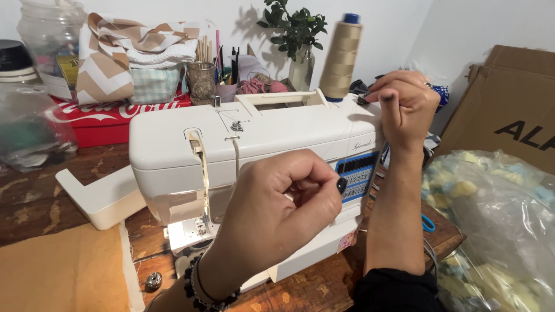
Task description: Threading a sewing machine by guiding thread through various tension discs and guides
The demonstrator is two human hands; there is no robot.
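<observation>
Thin pale sewing thread (348, 136) hard to make out: only a faint line shows, running down the white machine face from the far right hand toward the near left hand; its ends at the fingertips are hidden. Left hand (277, 211), beaded bracelet at the wrist, sits closed in front of the white plastic sewing machine (231, 144), thumb and forefinger pressed together, apparently pinching the thread just beside the blue button panel (357, 176). Right hand (404, 107) is raised at the machine's far right top corner, fingertips bunched and pinched on the upper thread, near the tall beige cone of thread (341, 55). Left hand hides the machine's lower middle body; needle area at lower left only partly visible. Small metal bobbin (153, 281) lies on the worn wooden table (34, 202), near left, beside tan fabric (58, 271) cut off by the bottom edge. Table's right edge is close: a clear plastic bag of pastel foam scraps (497, 214) crowds it, brown cardboard (509, 104) behind. Far side is cluttered with jars, folded cloth and a plant; open room remains on the near left tabletop.
</observation>
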